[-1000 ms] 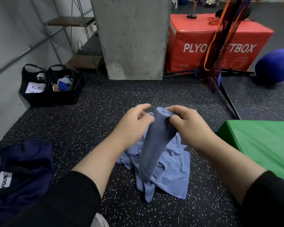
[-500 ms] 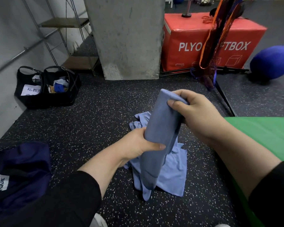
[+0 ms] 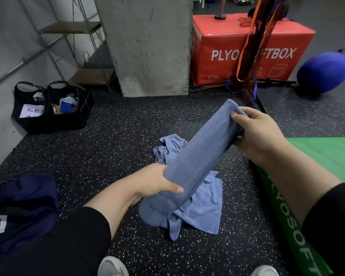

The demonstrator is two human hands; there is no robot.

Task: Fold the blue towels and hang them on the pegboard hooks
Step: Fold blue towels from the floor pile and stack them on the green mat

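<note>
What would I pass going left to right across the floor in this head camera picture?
Navy bag → black baskets → left hand → held blue towel → right hand → green mat.

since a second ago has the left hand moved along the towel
Yes. The left hand slid from the top of the folded towel to its lower part, now low over the towel pile on the floor.
</note>
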